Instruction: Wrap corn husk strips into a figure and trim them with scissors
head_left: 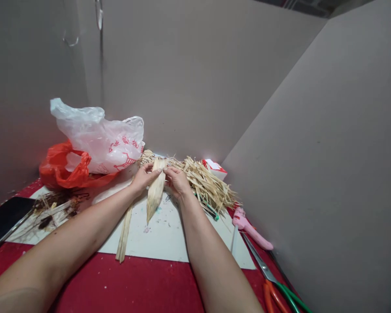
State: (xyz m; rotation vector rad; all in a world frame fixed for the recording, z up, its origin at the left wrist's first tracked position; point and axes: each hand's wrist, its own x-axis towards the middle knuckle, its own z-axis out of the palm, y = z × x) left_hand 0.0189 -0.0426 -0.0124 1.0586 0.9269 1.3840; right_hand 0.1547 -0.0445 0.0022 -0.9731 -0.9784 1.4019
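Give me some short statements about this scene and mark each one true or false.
1. The left hand and right hand both hold the husk. True.
2. The scissors lie left of the left hand. False: they lie at the right, beside the pink tool.
3. The white bag rests against the red bag. True.
4. The phone lies on the straw pile. False: it lies at the far left, apart from the pile.

The red table carries a white board. Plastic bags sit left of the left hand. Right of the right hand lie straw, a pink tool and scissors.
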